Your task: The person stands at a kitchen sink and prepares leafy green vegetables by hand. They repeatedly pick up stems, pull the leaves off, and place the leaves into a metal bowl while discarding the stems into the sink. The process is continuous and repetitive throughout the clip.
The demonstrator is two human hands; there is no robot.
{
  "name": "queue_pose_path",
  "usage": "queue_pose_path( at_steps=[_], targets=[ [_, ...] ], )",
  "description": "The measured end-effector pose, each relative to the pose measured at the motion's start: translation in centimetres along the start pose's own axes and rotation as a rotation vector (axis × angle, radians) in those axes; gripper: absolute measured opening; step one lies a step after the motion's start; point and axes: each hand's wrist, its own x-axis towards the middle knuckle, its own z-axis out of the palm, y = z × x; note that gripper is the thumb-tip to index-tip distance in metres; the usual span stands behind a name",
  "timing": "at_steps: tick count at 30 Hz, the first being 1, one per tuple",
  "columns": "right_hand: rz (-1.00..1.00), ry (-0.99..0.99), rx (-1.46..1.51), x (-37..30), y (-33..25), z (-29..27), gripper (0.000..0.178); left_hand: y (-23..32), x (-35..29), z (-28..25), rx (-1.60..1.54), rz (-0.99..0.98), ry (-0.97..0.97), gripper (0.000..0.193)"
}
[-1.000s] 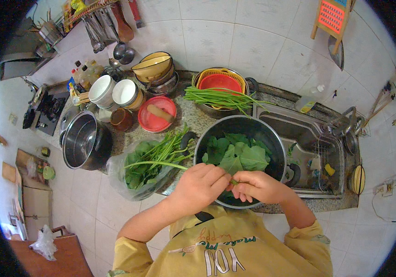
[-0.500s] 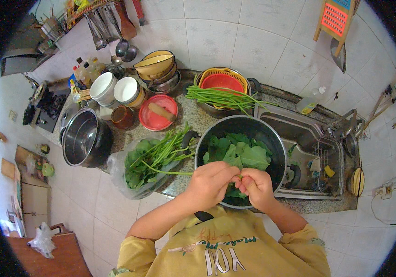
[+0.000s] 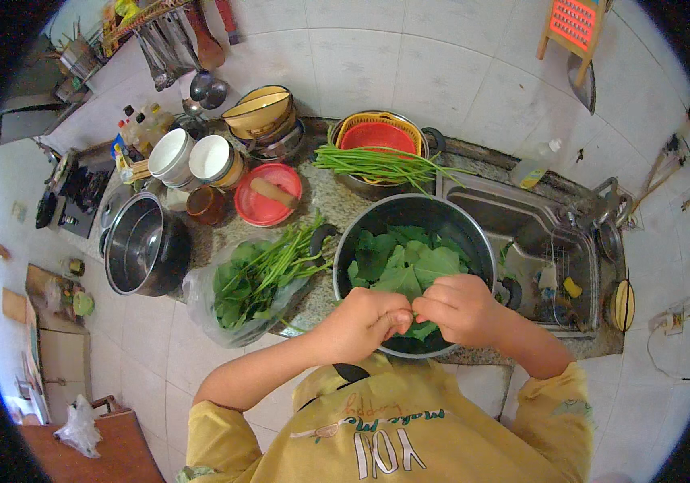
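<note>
My left hand (image 3: 369,320) and my right hand (image 3: 462,307) meet fingertip to fingertip over the near rim of a large dark metal pot (image 3: 474,241). Both pinch the same piece of leafy green (image 3: 421,330), with a leaf showing under the right fingers. Loose green leaves (image 3: 397,266) fill the pot's bottom. To its left, a bunch of stemmed greens (image 3: 268,270) lies on a clear plastic bag (image 3: 200,294) on the speckled counter (image 3: 325,197).
Long green stalks (image 3: 377,165) lie across a bowl with a red and a yellow colander (image 3: 377,135). A red lidded dish (image 3: 268,197), white bowls (image 3: 192,157) and stacked bowls (image 3: 260,113) stand behind. A steel pot (image 3: 140,245) sits left, a steel sink (image 3: 538,249) right.
My hands have shifted slightly right along the pot's near rim and drawn closer, fingertips now pressed together on the greens.
</note>
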Motion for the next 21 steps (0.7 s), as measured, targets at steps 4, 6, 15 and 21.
queue_pose_path(
  at_steps=[4, 6, 15, 21],
  targets=[
    [-0.057, 0.046, -0.073, -0.3, 0.6, -0.6, 0.017, -0.3, 0.1, -0.3, -0.670, -0.391, -0.195, 0.028],
    [0.014, 0.117, -0.152, -0.7, 1.3, -1.8, 0.015, -1.0, -0.5, -1.0, -0.824, -0.404, -0.196, 0.029],
    [0.873, 0.306, -0.397, -5.4, 4.7, -6.6, 0.017, 0.8, -0.7, -3.1, -0.499, 0.033, -0.024, 0.043],
    [1.288, 0.117, -0.634, -14.9, 9.1, -7.8, 0.040, 1.1, -0.2, -3.7, -0.570, 0.031, 0.008, 0.038]
  ],
)
